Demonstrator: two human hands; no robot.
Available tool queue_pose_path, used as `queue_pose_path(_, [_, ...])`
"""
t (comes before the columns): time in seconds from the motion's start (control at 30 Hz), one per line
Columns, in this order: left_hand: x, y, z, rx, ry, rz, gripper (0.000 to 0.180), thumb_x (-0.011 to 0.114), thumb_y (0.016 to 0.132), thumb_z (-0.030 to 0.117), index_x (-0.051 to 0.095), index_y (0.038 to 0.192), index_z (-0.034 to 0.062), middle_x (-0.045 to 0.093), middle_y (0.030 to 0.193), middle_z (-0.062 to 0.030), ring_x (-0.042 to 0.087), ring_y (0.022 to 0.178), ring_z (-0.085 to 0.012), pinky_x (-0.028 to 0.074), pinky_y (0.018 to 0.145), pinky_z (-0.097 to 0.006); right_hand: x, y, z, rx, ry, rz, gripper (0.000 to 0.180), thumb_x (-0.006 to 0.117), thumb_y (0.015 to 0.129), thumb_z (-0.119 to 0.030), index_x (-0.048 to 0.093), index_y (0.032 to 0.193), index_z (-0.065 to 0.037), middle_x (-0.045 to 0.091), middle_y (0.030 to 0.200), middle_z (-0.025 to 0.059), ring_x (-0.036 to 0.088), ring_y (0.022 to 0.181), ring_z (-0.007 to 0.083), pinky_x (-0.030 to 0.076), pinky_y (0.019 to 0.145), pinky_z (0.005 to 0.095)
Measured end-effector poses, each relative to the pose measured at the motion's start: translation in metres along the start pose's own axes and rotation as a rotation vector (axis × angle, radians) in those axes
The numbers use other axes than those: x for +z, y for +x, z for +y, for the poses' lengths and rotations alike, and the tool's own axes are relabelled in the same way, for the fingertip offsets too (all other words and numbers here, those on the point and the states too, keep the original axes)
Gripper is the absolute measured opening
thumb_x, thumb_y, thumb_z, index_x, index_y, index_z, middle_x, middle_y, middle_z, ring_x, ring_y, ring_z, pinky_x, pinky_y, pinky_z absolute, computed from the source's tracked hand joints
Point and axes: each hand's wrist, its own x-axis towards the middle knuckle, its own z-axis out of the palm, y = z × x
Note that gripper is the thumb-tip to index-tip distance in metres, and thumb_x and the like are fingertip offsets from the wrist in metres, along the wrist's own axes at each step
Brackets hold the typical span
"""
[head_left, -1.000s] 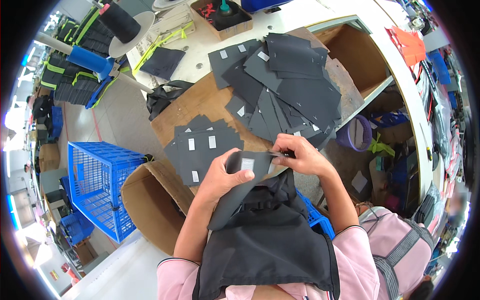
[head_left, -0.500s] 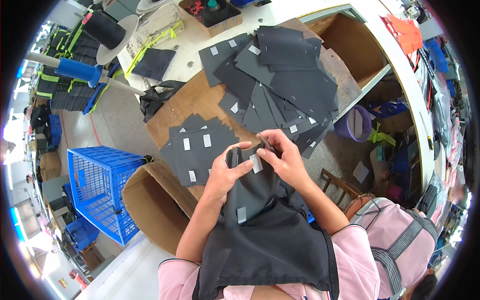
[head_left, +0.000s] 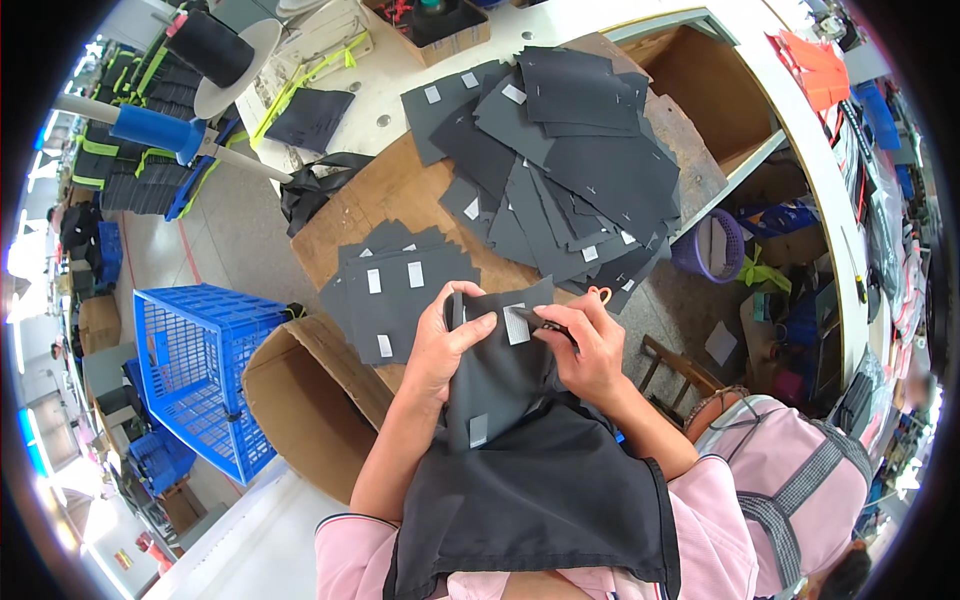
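Observation:
A dark grey fabric piece (head_left: 500,375) with white rectangular patches is held up over my lap. My left hand (head_left: 447,345) grips its left edge, the thumb lying across the front. Closed around small dark thread snips (head_left: 545,322) with an orange loop, my right hand (head_left: 590,350) brings their tip beside the upper white patch (head_left: 517,324). Most of the snips is hidden by the fingers. Just beyond my left hand lies a stack of similar grey pieces (head_left: 395,300) with white patches. A larger loose pile of grey pieces (head_left: 600,170) spreads farther off to the right.
Both piles rest on a brown wooden board (head_left: 375,205) beside a white table (head_left: 400,90). An open cardboard box (head_left: 300,400) and a blue plastic crate (head_left: 205,375) stand at left. A purple basket (head_left: 712,245) sits at right, and a thread cone (head_left: 208,48) stands far left.
My right hand has turned and shifted slightly right and down, bringing the snips' tip toward the upper patch; the orange loop now shows. The fabric's top edge is spread flatter.

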Motion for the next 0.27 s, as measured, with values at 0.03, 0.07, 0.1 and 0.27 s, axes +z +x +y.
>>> queue_pose_path(0.03, [0.0,-0.0006,-0.0003,-0.011,-0.007,0.012,0.025,0.065,0.079,0.003,0.051,0.099,0.0075,0.059,0.083,-0.001,0.056,0.072,-0.0075,0.047,0.064,-0.023,0.0017,-0.0005,0.0007,-0.009,0.004,0.04,0.031,0.072,0.066,-0.002,0.063,0.095,-0.007,0.053,0.073,0.0061,0.054,0.059,0.0223,0.042,0.051,0.0316])
queue_pose_path(0.07, [0.0001,-0.0007,-0.0003,-0.022,-0.014,0.023,0.025,0.065,0.079,0.002,0.051,0.099,0.0073,0.059,0.083,-0.0012,0.056,0.071,-0.0074,0.047,0.062,-0.023,0.0003,-0.001,0.0003,-0.012,0.005,0.04,0.031,0.072,0.066,-0.002,0.063,0.095,-0.007,0.053,0.073,0.0061,0.054,0.059,0.0223,0.042,0.051,0.0316])
queue_pose_path(0.1, [0.0007,-0.0018,0.0001,-0.019,-0.015,0.027,0.025,0.065,0.079,0.002,0.051,0.099,0.0073,0.059,0.083,-0.0012,0.056,0.071,-0.0074,0.047,0.062,-0.023,-0.0032,-0.0029,-0.0009,-0.036,-0.017,0.047,0.031,0.072,0.066,-0.002,0.063,0.095,-0.007,0.053,0.073,0.0063,0.054,0.058,0.0223,0.042,0.051,0.0316])
queue_pose_path(0.27, [0.0064,-0.0025,0.0016,-0.001,0.072,0.047,0.025,0.064,0.079,0.001,0.051,0.1,0.0079,0.059,0.082,-0.0014,0.057,0.072,-0.0076,0.048,0.064,-0.024,-0.0059,-0.0018,-0.0049,-0.063,-0.021,0.021,0.03,0.072,0.067,-0.002,0.063,0.096,-0.006,0.054,0.074,0.0063,0.053,0.057,0.0222,0.042,0.051,0.0312])
